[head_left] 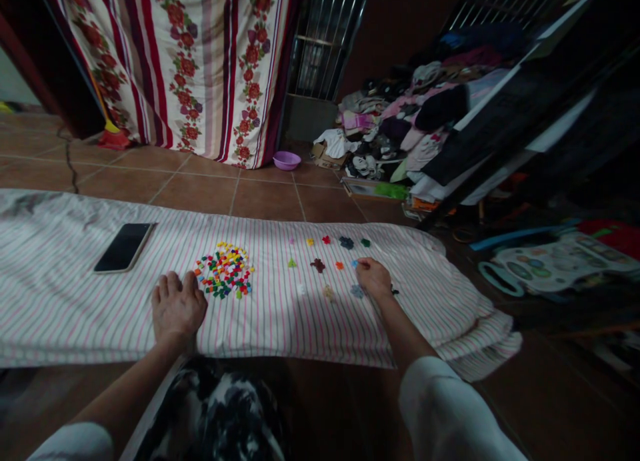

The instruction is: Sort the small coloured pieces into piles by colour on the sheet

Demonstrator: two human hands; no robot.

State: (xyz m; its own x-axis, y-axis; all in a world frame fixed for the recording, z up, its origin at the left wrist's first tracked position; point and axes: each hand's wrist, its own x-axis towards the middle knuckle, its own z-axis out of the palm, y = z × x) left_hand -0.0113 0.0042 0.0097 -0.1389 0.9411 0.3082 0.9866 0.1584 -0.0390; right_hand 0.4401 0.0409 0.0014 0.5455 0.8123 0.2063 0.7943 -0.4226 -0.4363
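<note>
My left hand lies flat on the striped cloth, fingers apart, just left of a mixed heap of small coloured pieces. To the right, the pieces lie in little single-colour groups, such as a brown cluster, an orange one and a dark grey one. Over this side my right hand is closed in a pinch at a small light-blue piece. A grey-blue cluster sits by its wrist, and a dark cluster is partly hidden behind the forearm.
A phone lies on the striped cloth at the left. Beyond, on the tiled floor, are a purple basin, a floral curtain and a pile of clothes. A light-coloured plastic panel is at the right.
</note>
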